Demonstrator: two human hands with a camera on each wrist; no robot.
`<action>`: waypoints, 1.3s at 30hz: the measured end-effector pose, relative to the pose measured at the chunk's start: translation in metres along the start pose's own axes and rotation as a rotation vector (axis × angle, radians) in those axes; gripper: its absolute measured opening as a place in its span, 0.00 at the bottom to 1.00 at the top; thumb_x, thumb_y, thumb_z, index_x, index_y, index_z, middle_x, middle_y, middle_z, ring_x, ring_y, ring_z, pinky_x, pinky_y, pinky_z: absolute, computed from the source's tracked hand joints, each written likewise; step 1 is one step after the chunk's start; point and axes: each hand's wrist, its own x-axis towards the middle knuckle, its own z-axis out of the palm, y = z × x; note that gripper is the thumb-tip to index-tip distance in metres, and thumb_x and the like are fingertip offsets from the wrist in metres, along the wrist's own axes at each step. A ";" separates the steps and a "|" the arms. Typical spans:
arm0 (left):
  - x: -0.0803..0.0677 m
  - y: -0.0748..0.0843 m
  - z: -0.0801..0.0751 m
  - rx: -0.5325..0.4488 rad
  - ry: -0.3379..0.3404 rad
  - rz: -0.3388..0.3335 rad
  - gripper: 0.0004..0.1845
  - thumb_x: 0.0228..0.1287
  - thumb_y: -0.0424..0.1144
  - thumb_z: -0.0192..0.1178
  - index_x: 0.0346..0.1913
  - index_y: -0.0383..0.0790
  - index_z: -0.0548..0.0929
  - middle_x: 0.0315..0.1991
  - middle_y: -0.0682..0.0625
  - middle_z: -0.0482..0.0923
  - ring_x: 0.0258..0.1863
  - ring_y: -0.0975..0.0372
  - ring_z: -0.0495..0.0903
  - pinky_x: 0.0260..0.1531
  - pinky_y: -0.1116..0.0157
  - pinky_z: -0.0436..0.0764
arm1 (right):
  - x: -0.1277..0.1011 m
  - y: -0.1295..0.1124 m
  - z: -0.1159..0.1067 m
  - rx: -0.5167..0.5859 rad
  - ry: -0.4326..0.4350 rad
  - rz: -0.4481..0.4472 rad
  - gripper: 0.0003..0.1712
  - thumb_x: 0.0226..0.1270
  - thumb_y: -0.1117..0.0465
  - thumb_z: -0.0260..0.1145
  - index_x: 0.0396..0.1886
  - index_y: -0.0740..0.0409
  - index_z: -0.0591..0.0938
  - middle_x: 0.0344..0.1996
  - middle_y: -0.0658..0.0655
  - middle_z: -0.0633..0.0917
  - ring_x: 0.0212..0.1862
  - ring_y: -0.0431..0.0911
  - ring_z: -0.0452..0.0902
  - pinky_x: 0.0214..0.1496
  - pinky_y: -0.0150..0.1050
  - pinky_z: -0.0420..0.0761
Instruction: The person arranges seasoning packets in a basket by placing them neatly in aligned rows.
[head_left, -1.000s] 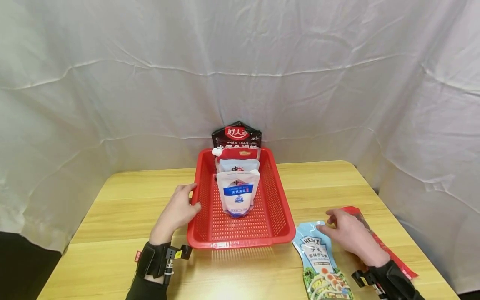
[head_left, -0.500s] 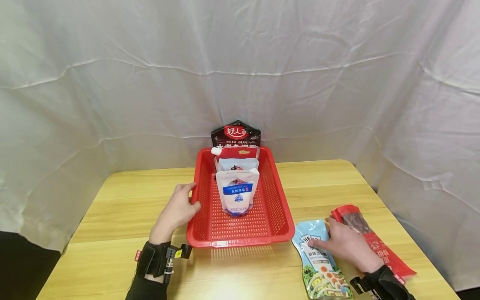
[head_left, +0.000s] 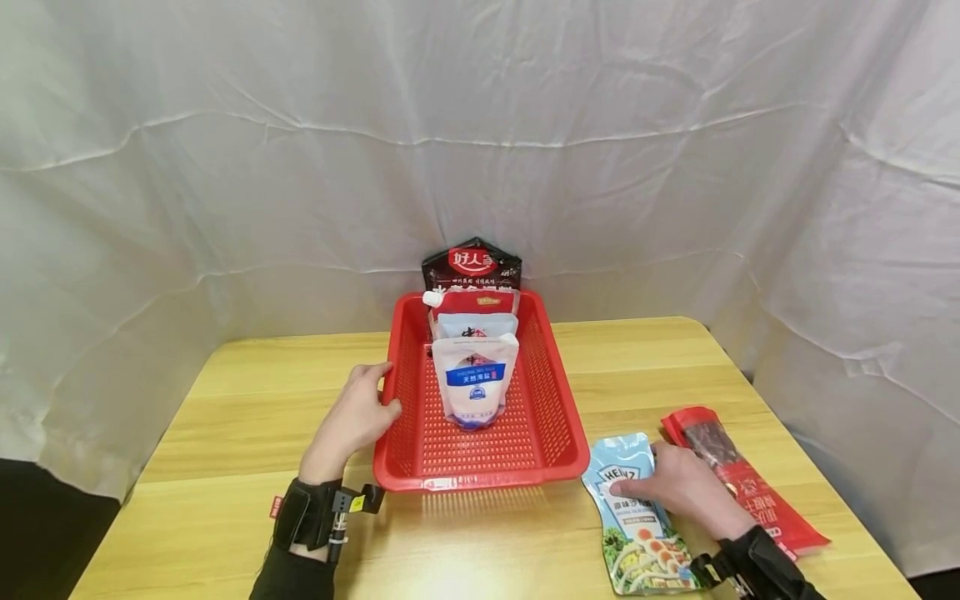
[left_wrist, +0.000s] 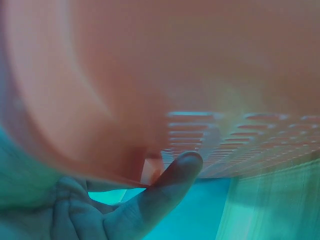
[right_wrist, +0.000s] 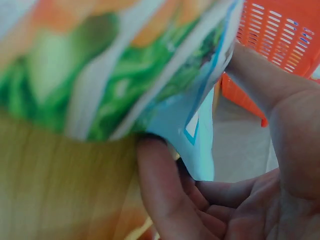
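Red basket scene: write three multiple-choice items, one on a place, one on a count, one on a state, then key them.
1. Where does the Heinz pouch lie?
A. in the red basket
B. on the table, right of the red basket
C. behind the basket, against the cloth

2. How many packets lie on the table outside the red basket?
A. two
B. four
C. none

3. What is the left hand doing?
A. lifting a salt bag
B. resting flat, far from everything
C. holding the basket's left rim

Key: 1 B, the pouch lies flat under the right hand. 2 A, the Heinz pouch and a red packet. 3 C, its fingers curl at the rim.
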 end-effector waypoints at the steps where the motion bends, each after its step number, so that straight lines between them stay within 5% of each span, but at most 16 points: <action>1: 0.000 0.000 0.000 0.000 0.000 0.000 0.35 0.68 0.26 0.60 0.76 0.25 0.63 0.65 0.29 0.65 0.46 0.45 0.83 0.37 0.51 0.91 | 0.001 0.001 0.000 0.011 -0.004 0.002 0.69 0.42 0.27 0.81 0.63 0.81 0.70 0.41 0.62 0.84 0.39 0.50 0.80 0.47 0.54 0.84; 10: -0.002 0.001 0.000 -0.015 -0.002 -0.005 0.35 0.69 0.26 0.60 0.77 0.26 0.62 0.65 0.30 0.65 0.46 0.45 0.83 0.37 0.51 0.91 | 0.002 0.004 0.001 0.067 -0.011 -0.010 0.72 0.40 0.27 0.82 0.66 0.81 0.66 0.48 0.69 0.83 0.46 0.56 0.82 0.51 0.58 0.83; 16: 0.000 0.000 0.000 -0.007 -0.004 -0.002 0.35 0.69 0.26 0.59 0.77 0.25 0.62 0.65 0.29 0.64 0.46 0.45 0.83 0.35 0.52 0.91 | 0.000 0.005 -0.002 0.151 0.013 -0.033 0.60 0.47 0.35 0.84 0.63 0.75 0.68 0.41 0.60 0.83 0.39 0.48 0.79 0.44 0.48 0.83; 27: 0.000 0.000 -0.001 -0.006 -0.001 0.001 0.35 0.69 0.26 0.60 0.76 0.25 0.62 0.65 0.29 0.65 0.46 0.45 0.83 0.37 0.51 0.91 | -0.011 0.009 -0.017 0.404 0.031 -0.059 0.39 0.64 0.54 0.78 0.62 0.69 0.66 0.40 0.59 0.85 0.34 0.48 0.83 0.35 0.41 0.83; 34: -0.001 0.001 -0.001 -0.001 -0.008 -0.004 0.35 0.69 0.26 0.59 0.76 0.25 0.62 0.64 0.29 0.65 0.46 0.45 0.83 0.37 0.51 0.91 | -0.012 0.012 -0.027 0.485 0.066 -0.039 0.43 0.65 0.50 0.78 0.68 0.72 0.69 0.38 0.59 0.87 0.35 0.48 0.85 0.35 0.39 0.86; 39: 0.000 0.001 0.000 0.001 -0.009 -0.010 0.35 0.69 0.27 0.60 0.77 0.26 0.62 0.65 0.30 0.64 0.47 0.45 0.83 0.38 0.51 0.91 | -0.012 0.016 -0.032 0.493 0.096 -0.042 0.38 0.71 0.50 0.73 0.66 0.74 0.73 0.40 0.59 0.88 0.36 0.47 0.85 0.35 0.38 0.86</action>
